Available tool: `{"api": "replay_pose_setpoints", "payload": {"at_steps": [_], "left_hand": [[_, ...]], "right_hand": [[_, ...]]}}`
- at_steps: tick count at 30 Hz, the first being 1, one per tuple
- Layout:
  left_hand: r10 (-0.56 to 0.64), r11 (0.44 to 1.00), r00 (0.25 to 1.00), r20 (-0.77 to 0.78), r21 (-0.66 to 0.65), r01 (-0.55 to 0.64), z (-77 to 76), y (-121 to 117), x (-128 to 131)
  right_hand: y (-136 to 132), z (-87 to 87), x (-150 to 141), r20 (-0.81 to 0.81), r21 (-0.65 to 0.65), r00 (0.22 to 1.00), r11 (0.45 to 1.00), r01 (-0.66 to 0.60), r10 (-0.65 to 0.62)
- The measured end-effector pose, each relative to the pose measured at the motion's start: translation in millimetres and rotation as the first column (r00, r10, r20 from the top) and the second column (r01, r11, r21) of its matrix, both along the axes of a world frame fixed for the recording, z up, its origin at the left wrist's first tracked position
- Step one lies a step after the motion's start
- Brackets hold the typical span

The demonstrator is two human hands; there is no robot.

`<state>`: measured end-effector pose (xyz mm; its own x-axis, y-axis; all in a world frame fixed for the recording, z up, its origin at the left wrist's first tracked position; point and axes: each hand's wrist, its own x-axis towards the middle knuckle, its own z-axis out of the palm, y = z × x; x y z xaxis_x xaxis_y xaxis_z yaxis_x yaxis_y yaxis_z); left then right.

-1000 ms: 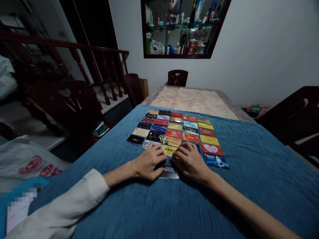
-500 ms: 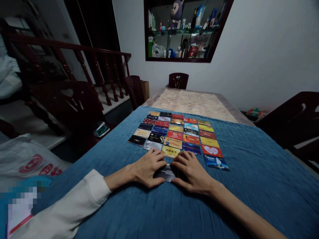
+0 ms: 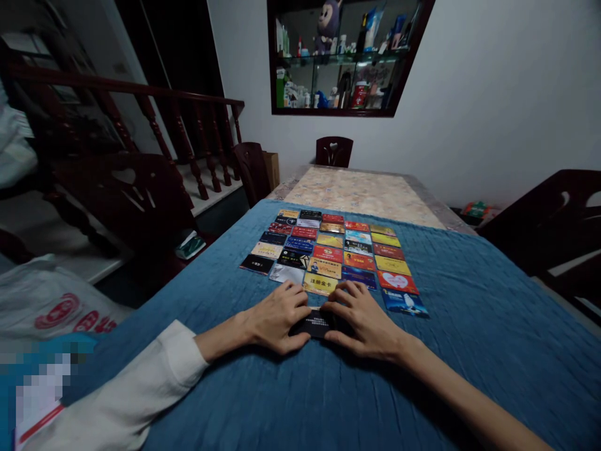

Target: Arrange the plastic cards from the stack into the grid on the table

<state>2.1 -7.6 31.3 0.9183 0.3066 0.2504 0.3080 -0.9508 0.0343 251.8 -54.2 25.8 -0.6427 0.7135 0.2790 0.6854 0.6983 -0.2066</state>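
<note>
A dark card [image 3: 317,324] with small pale print lies low over the blue cloth, gripped by its two sides. My left hand [image 3: 278,317] has its thumb and curled fingers closed on the left end. On the right end, my right hand [image 3: 360,319] is closed the same way. Both hands cover the ends of the card. Just beyond the fingertips is a yellow card [image 3: 320,283], part of a block of several colourful cards laid out in columns. A blue card [image 3: 404,302] sits at the block's near right corner, a black card [image 3: 256,264] at its near left.
A blue cloth [image 3: 244,394] covers the near part of the table; the far part shows a patterned beige top [image 3: 357,188]. Dark wooden chairs [image 3: 334,151] stand around it. At left are a white plastic bag [image 3: 42,300] and a wooden railing [image 3: 154,91]. A glass-shelved cabinet [image 3: 340,59] is set into the wall.
The card between my hands looks darker now, its grey shine gone, and seems slightly tilted. My hands stay closed on it in nearly the same place. The whole view has shifted a little.
</note>
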Motion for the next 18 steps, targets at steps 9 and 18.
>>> {"api": "replay_pose_setpoints", "payload": {"at_steps": [9,18], "left_hand": [[-0.015,0.999,0.997,0.077,-0.045,0.018,-1.2,7,-2],[0.074,0.974,0.972,0.222,-0.223,-0.023,-5.2,18,-5]], "right_hand": [[-1,3.1,-1,-0.056,-0.053,0.998,0.998,-0.046,0.043],[8,-12.0,1,-0.098,0.005,0.994,0.998,0.059,-0.058]]}}
